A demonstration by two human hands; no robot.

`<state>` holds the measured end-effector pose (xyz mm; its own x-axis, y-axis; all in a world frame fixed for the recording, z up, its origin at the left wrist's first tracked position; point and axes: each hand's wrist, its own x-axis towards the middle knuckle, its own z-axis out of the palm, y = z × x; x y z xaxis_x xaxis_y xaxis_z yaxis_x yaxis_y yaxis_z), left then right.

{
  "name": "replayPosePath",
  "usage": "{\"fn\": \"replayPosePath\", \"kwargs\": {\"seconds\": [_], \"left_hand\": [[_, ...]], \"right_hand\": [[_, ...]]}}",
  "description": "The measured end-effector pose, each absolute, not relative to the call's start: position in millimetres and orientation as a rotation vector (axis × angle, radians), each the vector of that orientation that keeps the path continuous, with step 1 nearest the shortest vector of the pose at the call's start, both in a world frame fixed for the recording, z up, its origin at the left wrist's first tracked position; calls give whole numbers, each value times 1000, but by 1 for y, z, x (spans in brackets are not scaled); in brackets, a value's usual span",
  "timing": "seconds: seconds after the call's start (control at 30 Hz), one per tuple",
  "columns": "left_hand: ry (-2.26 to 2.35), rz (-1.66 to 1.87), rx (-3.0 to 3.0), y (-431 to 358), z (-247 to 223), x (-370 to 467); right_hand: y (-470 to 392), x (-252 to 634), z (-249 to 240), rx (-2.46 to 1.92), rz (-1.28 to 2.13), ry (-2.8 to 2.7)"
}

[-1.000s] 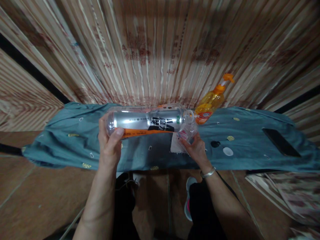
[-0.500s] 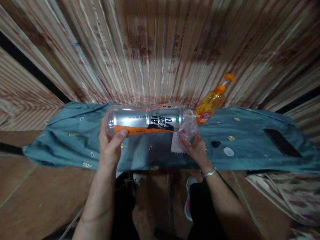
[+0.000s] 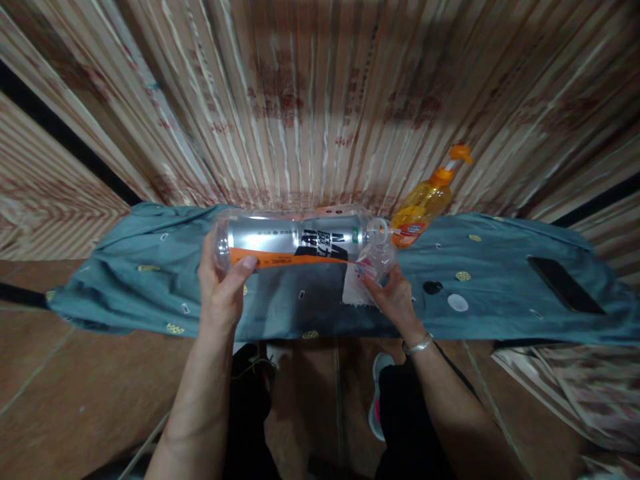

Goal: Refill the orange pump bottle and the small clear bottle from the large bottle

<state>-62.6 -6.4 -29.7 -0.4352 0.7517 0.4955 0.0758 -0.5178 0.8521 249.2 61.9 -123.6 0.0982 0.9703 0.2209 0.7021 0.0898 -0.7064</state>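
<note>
A large clear plastic bottle [image 3: 295, 241] with a silver and orange label lies sideways between my hands, above the cloth-covered surface. My left hand [image 3: 223, 283] is closed round its base end, thumb on the orange part of the label. At the neck end, my right hand [image 3: 393, 293] grips the bottle, its far fingers hidden behind the clear plastic. A whitish cloth or paper [image 3: 356, 288] shows beneath the neck, beside my right fingers. Behind the neck stands an orange pump bottle [image 3: 421, 208] with yellow liquid, seen tilted.
Teal patterned cloth [image 3: 280, 313] covers the long narrow surface. On its right side lie a black phone [image 3: 565, 285], a small black object [image 3: 433, 287] and a white round disc [image 3: 457, 303]. A patterned curtain [image 3: 310, 113] hangs behind.
</note>
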Motion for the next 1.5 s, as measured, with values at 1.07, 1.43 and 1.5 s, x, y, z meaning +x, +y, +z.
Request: {"fn": "replayPosePath", "kwargs": {"seconds": [1.07, 1.43, 1.5], "left_hand": [[1163, 2004, 1312, -7, -26, -59], [1178, 1984, 1276, -8, -25, -60], [1171, 1975, 1309, -8, -26, -61]], "right_hand": [[63, 250, -129, -1662, 448, -1659], [62, 249, -125, -1668, 481, -1652], [62, 249, -125, -1659, 475, -1653]]}}
